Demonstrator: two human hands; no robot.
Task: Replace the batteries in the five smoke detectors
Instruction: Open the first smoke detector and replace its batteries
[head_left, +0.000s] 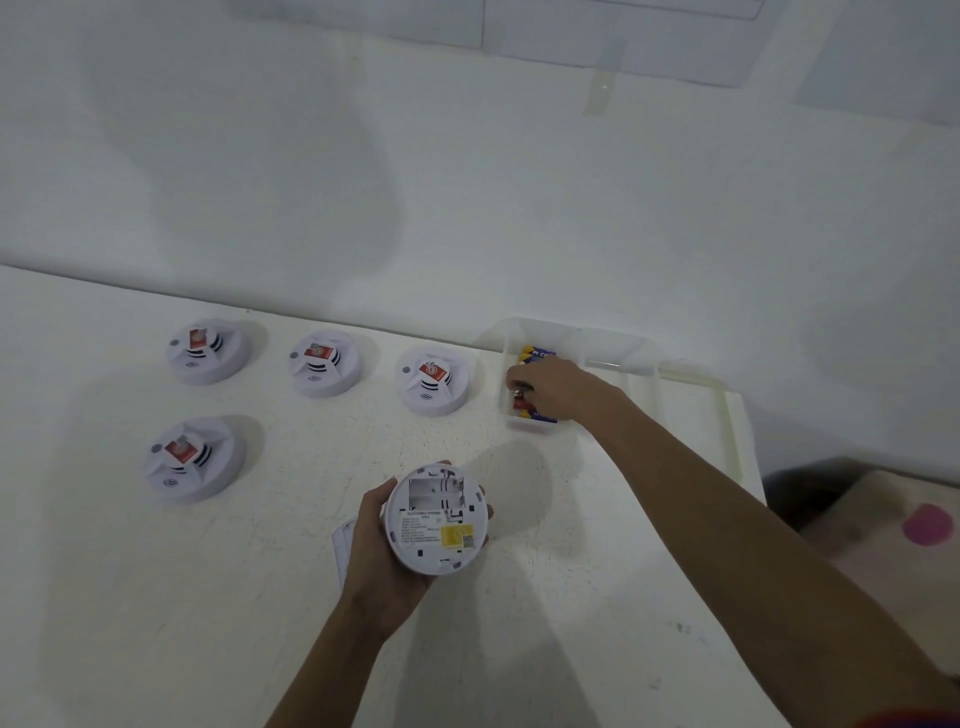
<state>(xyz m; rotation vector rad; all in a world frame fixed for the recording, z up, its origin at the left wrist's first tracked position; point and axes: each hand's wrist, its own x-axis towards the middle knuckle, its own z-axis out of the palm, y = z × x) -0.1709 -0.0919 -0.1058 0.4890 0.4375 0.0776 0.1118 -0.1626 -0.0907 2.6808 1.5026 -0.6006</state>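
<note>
My left hand (382, 556) grips a white smoke detector (439, 519) turned back side up; its battery bay is open and looks empty. My right hand (558, 387) reaches into a clear plastic bin (571, 338) and its fingers curl round a red battery (521, 399). Several purple and yellow batteries (537, 355) lie in the same bin. Three more detectors stand in a back row (208, 351), (324, 362), (434, 381), and a fourth detector (192, 460) stands nearer at the left. Each has a red sticker on top.
A white cover piece (343, 545) lies on the white table (156, 597) under my left hand. A second clear tray (722, 415) stands right of the bin at the table's right edge. A white wall rises behind. A pink and beige object (893, 525) sits beyond the right edge.
</note>
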